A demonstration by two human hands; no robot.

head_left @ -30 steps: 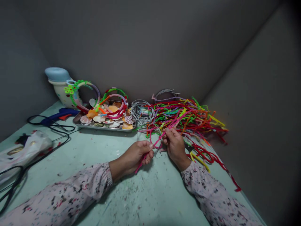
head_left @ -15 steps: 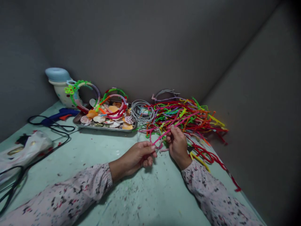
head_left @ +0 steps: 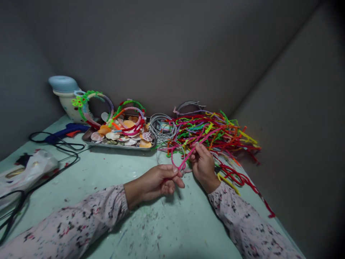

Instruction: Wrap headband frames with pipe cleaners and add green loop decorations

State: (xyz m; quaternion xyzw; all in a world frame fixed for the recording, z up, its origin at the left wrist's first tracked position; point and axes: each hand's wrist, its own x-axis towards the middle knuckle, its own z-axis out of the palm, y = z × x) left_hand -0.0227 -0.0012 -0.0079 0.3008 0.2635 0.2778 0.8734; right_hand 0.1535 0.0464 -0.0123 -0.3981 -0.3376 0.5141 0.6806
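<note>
A pink pipe cleaner (head_left: 187,157) stretches between my two hands at the middle of the table. My left hand (head_left: 160,181) pinches it between thumb and index finger, with a loop of pink and the thin wire ring (head_left: 159,158) at the fingertips. My right hand (head_left: 203,163) has its fingers closed on the same strand a little further up and to the right. The strand's far end runs over the heap of coloured pipe cleaners (head_left: 199,126). How the ring is gripped is hidden by my left fingers.
A metal tray (head_left: 118,145) of shells bears colourful wrapped hoops (head_left: 138,111). Beside it lies coiled wire (head_left: 159,127). At the left are a lidded container (head_left: 70,104), a blue glue gun (head_left: 63,133), black cable (head_left: 72,158) and a plastic bag (head_left: 40,165).
My left hand has shifted slightly, its index finger now reaching further out beneath the pink strand. My right hand has hardly moved. The view has shifted a little.
</note>
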